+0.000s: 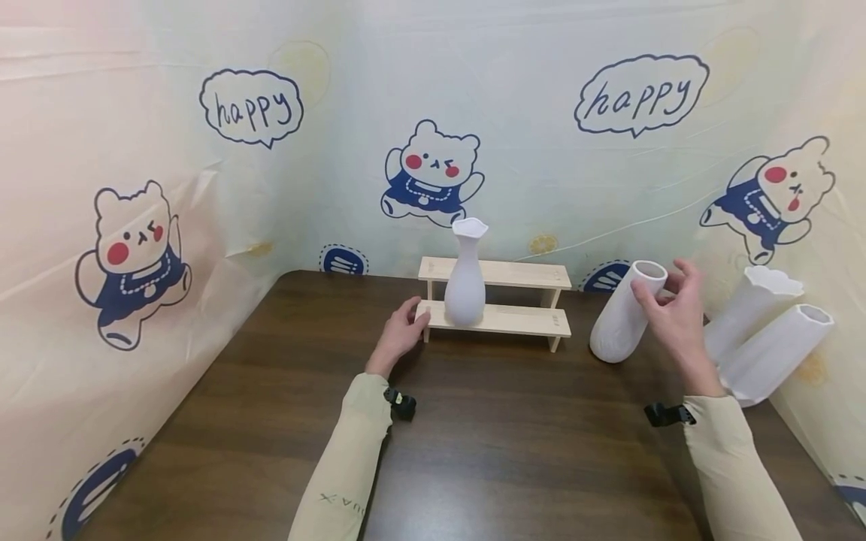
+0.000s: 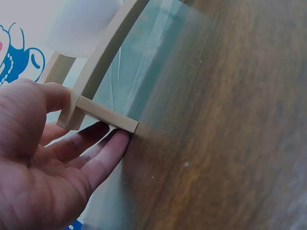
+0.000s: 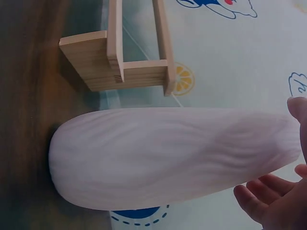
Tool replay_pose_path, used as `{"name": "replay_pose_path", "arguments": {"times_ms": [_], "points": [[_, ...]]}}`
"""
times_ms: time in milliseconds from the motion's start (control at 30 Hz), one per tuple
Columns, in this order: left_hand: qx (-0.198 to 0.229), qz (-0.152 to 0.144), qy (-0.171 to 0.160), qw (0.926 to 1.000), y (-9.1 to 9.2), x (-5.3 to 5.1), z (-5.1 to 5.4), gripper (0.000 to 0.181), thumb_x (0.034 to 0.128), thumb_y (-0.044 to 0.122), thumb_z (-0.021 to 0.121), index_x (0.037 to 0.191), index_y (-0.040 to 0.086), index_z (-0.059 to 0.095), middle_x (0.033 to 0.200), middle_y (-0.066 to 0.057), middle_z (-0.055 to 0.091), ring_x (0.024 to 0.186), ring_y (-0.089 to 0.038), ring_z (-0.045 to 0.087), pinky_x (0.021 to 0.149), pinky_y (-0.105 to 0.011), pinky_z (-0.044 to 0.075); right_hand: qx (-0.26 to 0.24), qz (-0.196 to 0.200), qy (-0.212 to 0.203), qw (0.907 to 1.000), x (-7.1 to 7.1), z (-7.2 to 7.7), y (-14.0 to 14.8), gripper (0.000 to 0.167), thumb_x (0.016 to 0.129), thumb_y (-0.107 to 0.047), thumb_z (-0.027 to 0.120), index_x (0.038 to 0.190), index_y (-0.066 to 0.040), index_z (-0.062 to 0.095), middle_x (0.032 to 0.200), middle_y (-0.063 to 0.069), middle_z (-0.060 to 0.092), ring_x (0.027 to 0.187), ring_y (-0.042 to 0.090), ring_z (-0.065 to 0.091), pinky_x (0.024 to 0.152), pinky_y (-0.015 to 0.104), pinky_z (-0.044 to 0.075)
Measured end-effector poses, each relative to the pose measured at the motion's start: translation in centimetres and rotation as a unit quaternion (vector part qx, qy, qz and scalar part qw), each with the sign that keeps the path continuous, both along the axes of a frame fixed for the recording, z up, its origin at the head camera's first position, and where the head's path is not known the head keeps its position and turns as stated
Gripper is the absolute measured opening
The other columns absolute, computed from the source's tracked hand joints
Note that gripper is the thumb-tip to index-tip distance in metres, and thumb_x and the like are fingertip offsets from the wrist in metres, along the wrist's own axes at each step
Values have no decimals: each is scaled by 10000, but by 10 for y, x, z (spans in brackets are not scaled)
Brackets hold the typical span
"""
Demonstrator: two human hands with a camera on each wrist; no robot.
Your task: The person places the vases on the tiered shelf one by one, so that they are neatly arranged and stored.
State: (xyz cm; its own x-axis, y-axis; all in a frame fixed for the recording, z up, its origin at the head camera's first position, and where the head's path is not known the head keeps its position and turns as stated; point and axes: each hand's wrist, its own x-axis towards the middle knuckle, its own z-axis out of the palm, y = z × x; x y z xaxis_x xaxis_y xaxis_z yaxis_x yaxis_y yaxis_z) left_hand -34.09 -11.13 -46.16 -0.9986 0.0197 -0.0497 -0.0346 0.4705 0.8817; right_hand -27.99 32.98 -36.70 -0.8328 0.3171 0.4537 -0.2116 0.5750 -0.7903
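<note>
A two-step wooden stand (image 1: 507, 319) is at the back of the table, with a slim-necked white vase (image 1: 465, 289) upright on its lower step. My left hand (image 1: 399, 334) holds the left end of that step; in the left wrist view the thumb of the hand (image 2: 53, 148) lies on the board and the fingers touch the leg (image 2: 108, 115). Right of the stand, my right hand (image 1: 676, 319) grips a tall white vase (image 1: 619, 319) near its rim. The right wrist view has this ribbed vase (image 3: 168, 158) stretching across, the hand (image 3: 283, 191) at its top end.
Two more white vases, one with a wavy rim (image 1: 751, 308) and one leaning (image 1: 774, 357), are close together at the far right. A printed cloth (image 1: 325, 188) hangs behind and beside the dark wooden table (image 1: 501, 451).
</note>
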Motion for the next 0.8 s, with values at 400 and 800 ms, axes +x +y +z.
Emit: {"name": "replay_pose_path", "arguments": {"times_ms": [400,800], "points": [[38,-5,-38,10000,-1,1,2,615,988,428,542,1522,199,338,1458,-167,494,1289,-318,533,1065,-516,456,332,-27,-370,9988,-4,-10,2,786,912,-376,659,1509,-139,206,1280,168,536,923,96,531,716,104,394],[46,-49,-29,10000,-1,2,2,616,990,432,537,1523,198,334,1471,-161,484,1298,-313,528,1068,-511,456,456,229,-1029,9934,-7,-18,3,847,926,-486,598,1524,-72,163,1379,313,461,1170,464,501,891,614,456]]}}
